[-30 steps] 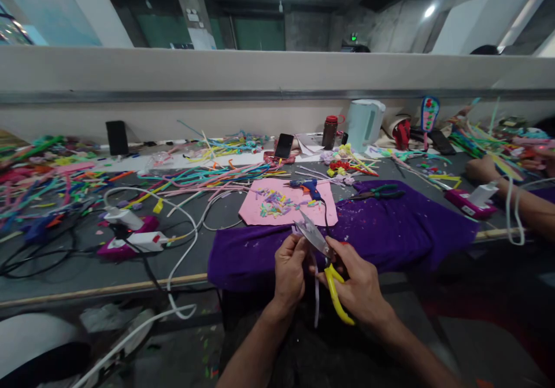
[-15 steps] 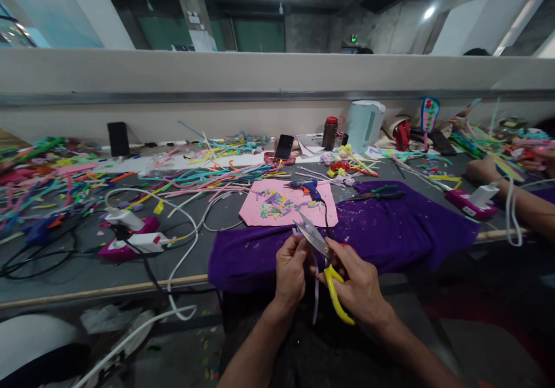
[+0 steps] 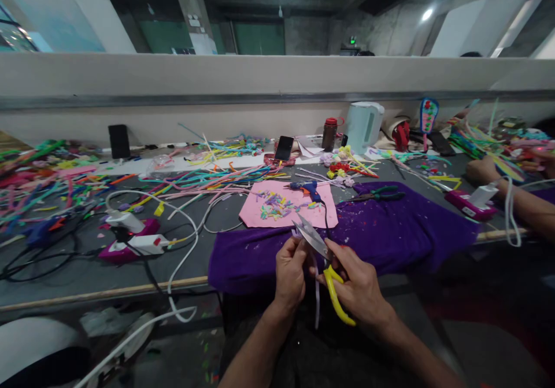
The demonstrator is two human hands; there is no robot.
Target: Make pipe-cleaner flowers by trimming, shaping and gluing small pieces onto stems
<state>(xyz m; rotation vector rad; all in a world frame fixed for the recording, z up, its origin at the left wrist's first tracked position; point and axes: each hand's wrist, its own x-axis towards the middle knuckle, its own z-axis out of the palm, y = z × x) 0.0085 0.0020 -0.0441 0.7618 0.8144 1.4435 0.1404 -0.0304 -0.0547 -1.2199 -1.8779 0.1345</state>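
My left hand (image 3: 291, 272) pinches a pale lilac pipe cleaner (image 3: 317, 304), whose loose length hangs down between my hands. In my right hand (image 3: 358, 281) is a pair of scissors (image 3: 313, 239) with yellow handles. The blades point up and left, slightly parted, close by the fingertips of my left hand. Just beyond lies a pink sheet (image 3: 255, 217) bearing many short cut pieces (image 3: 277, 204) in purple, yellow and green. A blue glue gun (image 3: 309, 189) rests on its far right part. Purple cloth (image 3: 255, 261) is spread under the sheet's near edge.
Green-handled pliers (image 3: 381, 194) lie on the cloth. At left are a magenta-and-white power strip (image 3: 139, 242) and a looping white cable (image 3: 195, 226). Coloured pipe cleaners (image 3: 208, 183) cover the table behind. A co-worker's arm (image 3: 526, 209) reaches in at right, near another power strip (image 3: 470, 204).
Almost nothing differs. The hanging end of the pipe cleaner has shifted slightly, while both hands and the scissors keep nearly the same place.
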